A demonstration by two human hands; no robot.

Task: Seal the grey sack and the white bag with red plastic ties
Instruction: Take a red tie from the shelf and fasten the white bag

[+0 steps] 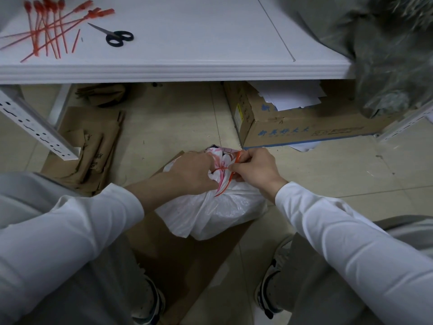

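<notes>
white bag [210, 212] sits on the floor [328, 172] btwn the person's feet, on a flat sheet of cardboard [182, 254], below the front edge of the worktop [187, 31]. its neck is bunched up w/ a pink print showing at the top. a red tie [237, 157] is looped round that neck, tail hanging down the bag's front. left hand [192, 172] is curled round the gathered neck, gripping it. right hand [254, 170] pinches the red tie just beside the neck. both hands close together, nearly touching. white sleeves on both arms.

grey sack [384, 55] is up at the right end of the worktop, draping over its edge, blurred. at the worktop's far left lies a heap of spare ties [46, 31], black-handled scissors [114, 36] just beside them. under the worktop: an open cardboard box [293, 127] w/ white paper inside, and folded brown card [93, 148] to the left.
</notes>
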